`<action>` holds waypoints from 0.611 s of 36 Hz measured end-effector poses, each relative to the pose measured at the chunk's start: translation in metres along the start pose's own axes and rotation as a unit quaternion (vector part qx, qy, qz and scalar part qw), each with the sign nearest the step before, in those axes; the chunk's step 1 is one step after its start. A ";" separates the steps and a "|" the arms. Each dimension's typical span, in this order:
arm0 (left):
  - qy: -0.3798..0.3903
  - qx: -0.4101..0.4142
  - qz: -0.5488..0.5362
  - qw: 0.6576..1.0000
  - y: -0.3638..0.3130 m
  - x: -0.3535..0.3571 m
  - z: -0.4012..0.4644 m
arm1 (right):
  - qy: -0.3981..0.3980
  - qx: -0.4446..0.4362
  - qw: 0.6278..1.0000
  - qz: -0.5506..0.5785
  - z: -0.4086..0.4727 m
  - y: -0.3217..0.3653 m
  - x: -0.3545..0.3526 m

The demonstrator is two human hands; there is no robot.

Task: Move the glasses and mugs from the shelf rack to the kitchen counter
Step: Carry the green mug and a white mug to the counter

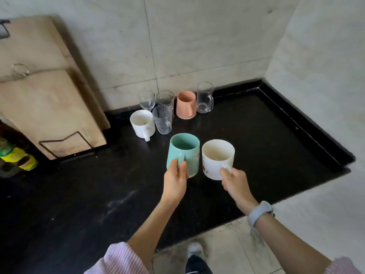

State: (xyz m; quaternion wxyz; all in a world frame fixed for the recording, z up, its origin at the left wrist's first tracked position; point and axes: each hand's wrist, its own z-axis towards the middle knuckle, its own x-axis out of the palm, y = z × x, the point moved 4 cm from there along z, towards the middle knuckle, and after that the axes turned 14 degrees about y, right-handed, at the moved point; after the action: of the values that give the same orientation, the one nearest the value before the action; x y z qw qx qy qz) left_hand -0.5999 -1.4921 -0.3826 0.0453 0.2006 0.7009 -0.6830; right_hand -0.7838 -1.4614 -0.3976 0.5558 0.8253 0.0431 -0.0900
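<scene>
My left hand (175, 179) grips the handle of a teal mug (184, 153), held upright over the black counter (98, 194). Right beside it, my right hand (235, 181) holds a white mug (217, 158) by its handle, also upright. Whether either mug touches the counter I cannot tell. Behind them, near the wall, stand another white mug (142, 122), a ribbed glass mug (163, 119), a wine glass (147, 99), a short glass (165, 98), a salmon-pink mug (186, 104) and a tall clear glass mug (205, 97). The shelf rack is out of view.
Two wooden cutting boards (45, 99) lean against the wall at the left in a metal holder. Bottles with yellow-green labels (15, 155) sit at the far left edge. The counter has a raised black rim (308, 123) on the right; tiled floor lies below.
</scene>
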 end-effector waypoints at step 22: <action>-0.021 -0.071 -0.072 0.995 0.065 0.047 0.179 | 0.043 0.009 0.999 -0.023 0.210 0.000 -0.017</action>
State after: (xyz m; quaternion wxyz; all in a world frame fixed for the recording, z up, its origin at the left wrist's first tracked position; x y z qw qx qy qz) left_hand -0.6586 -1.6575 -0.4704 0.0246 0.1315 0.7593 -0.6369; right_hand -0.8218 -1.6552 -0.4712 0.5435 0.8324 0.0847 -0.0677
